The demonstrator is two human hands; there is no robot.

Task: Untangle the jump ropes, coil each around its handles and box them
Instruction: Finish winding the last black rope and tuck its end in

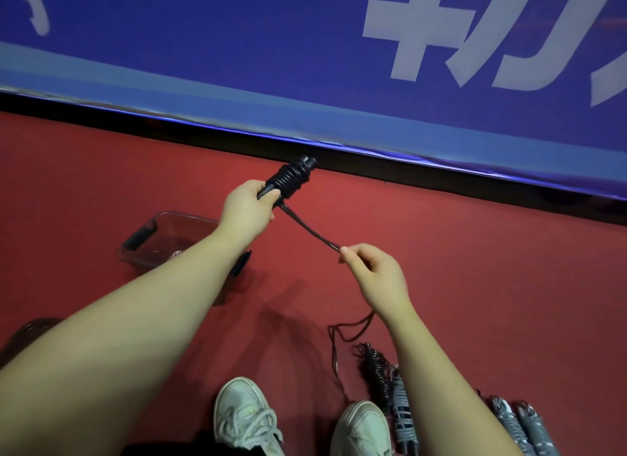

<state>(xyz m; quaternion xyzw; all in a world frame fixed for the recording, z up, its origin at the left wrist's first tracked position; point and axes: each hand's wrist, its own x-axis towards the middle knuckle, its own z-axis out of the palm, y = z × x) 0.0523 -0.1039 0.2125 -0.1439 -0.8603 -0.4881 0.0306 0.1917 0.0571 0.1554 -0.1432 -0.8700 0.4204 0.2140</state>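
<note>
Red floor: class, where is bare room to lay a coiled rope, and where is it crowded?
Bare floor lies right of the right hand, up to the black strip; more left of the clear box. Crowded: wound ropes and loose cord beside the shoes.

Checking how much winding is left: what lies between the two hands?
In the head view, a taut stretch of dark rope runs from the wrapped handles gripped by the left hand to the right hand, which pinches it.

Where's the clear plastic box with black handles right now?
Head view, left of centre: clear plastic box on the red floor, partly behind the left forearm, below the left hand.
</note>
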